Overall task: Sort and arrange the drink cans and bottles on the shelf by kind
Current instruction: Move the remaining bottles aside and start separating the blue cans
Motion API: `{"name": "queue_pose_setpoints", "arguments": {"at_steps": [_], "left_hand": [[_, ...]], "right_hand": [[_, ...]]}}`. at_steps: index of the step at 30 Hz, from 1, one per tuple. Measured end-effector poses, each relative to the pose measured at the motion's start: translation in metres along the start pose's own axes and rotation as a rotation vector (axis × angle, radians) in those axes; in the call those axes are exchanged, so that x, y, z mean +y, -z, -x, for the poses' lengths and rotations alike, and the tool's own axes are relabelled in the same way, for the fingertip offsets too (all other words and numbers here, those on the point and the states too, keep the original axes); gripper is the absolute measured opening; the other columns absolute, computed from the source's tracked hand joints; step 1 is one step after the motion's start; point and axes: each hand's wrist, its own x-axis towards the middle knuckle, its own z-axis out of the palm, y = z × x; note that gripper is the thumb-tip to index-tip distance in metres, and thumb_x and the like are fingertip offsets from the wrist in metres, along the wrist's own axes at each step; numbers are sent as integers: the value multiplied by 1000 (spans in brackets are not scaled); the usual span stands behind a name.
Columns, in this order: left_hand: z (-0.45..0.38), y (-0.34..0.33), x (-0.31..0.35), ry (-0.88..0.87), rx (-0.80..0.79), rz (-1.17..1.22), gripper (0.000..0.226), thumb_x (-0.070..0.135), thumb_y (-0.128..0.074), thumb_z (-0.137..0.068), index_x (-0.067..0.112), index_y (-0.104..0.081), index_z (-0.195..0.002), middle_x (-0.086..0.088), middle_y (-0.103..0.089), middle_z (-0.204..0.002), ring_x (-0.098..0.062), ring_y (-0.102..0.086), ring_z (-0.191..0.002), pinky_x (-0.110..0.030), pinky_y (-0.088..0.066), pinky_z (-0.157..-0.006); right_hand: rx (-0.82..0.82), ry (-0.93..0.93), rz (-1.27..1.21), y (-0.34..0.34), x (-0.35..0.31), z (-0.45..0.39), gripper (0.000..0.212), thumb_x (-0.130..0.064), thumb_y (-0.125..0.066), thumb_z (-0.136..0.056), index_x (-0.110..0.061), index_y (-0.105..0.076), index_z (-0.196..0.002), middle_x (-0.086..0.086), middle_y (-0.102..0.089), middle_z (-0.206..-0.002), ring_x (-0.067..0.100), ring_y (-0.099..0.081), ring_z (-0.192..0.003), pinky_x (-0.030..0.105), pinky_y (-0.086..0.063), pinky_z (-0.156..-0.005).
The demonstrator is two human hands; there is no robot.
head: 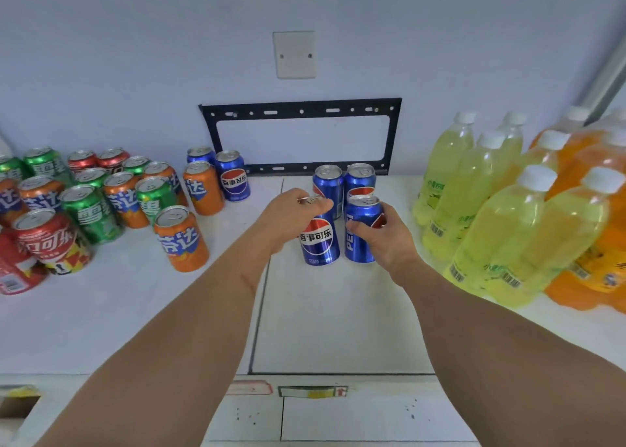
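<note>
Mid-shelf (338,311), I see four blue Pepsi cans in a two-by-two block. My left hand (291,218) curls over the top of the near-left can (320,240) (fingers on its rim); my right hand (386,235) wraps the near-right can (360,231). Far left — mixed red, green and orange cans (101,196), with two more blue cans (232,179). Right — yellow bottles (491,209) and orange bottles (596,243).

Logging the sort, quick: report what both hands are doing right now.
Left hand: grips the top of the front-left Pepsi can.
Right hand: wrapped round the front-right Pepsi can.
</note>
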Motion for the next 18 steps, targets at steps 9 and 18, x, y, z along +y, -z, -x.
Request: {"name": "queue_pose_setpoints", "arguments": {"at_steps": [9,18], "left_hand": [[-9,-19,7,-6,2,-82,41,48,-71,-85,28,-51,-115,7,-54,-105,-15,-55,-95,-29,-48,-72],[-1,-27,10,-123,21,-146,40,42,-73,-85,27,-49,-113,5,-56,-107,-17,-59,-97,-37,-55,-87]], "right_hand": [[23,16,-62,12,11,-15,70,-20,-82,-77,-33,-45,-135,-10,-61,-118,8,-59,-102,27,-51,-88],[55,-142,338,12,29,-2,73,-35,-78,-77,-18,-44,-139,2,-56,-133,22,-58,-116,31,-47,-89]]}}
